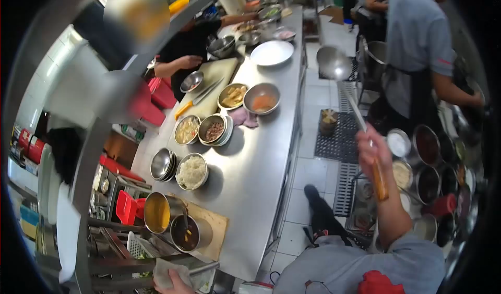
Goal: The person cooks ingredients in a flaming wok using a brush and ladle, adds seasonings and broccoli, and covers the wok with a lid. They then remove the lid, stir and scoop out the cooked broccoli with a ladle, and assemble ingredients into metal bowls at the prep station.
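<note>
My right hand point(373, 147) is raised over the floor on the right, its fingers wrapped round the handle of a long ladle point(354, 106). The ladle's steel bowl points away from me, and the wooden end of its handle lies along my wrist. At the bottom edge, my left hand point(179, 283) is closed on a folded greyish cloth point(169, 274). A metal bar or handle point(203, 268) is right beside the cloth; whether they touch is unclear. Two steel pots, one with yellow liquid point(157, 213) and one with dark sauce point(190, 234), stand just beyond.
The steel counter point(250, 169) carries a bowl of rice point(192, 172), stacked bowls point(163, 164), a white plate point(272, 53) and a knife point(198, 98) on a cutting board. Co-workers stand behind the counter point(185, 46) and at right point(417, 38). Sauce containers point(428, 184) crowd the right side.
</note>
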A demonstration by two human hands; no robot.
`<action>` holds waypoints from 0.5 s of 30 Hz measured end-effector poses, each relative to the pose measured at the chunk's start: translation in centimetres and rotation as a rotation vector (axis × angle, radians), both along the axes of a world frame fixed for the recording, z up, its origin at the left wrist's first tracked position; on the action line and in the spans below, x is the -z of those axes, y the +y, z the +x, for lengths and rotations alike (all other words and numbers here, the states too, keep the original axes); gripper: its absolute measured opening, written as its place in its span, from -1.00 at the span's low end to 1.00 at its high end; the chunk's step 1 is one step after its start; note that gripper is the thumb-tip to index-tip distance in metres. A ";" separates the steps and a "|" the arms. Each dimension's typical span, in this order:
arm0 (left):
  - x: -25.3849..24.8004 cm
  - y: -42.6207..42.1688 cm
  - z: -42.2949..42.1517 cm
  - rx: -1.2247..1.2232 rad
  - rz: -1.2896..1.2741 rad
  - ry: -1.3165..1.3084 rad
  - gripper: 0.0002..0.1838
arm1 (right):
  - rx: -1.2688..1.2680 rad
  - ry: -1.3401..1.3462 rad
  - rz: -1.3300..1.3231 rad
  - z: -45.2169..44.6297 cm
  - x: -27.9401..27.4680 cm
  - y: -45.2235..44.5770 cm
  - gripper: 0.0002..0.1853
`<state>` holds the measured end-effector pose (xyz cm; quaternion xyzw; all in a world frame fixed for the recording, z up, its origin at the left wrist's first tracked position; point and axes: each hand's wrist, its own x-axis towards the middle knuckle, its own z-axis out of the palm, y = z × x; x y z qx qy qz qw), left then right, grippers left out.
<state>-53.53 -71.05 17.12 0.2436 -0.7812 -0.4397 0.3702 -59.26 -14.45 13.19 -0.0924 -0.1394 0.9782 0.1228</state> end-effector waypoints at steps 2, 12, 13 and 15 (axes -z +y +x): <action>0.2 -0.5 -0.1 -0.001 -0.134 -0.021 -0.42 | -0.016 -0.052 0.022 7.8 -0.2 -1.7 -0.69; 3.6 -5.2 -2.5 0.011 -0.425 -0.069 -0.35 | -0.015 0.059 -0.233 40.1 -0.4 -6.6 -0.34; 3.3 -4.2 -1.6 -0.033 -0.483 -0.032 -0.35 | 0.029 0.082 -0.241 42.5 -1.0 -6.8 -0.33; 3.5 -2.2 -0.3 -0.091 -0.593 0.056 -0.35 | 0.103 0.109 -0.183 47.4 -2.4 -6.5 -0.26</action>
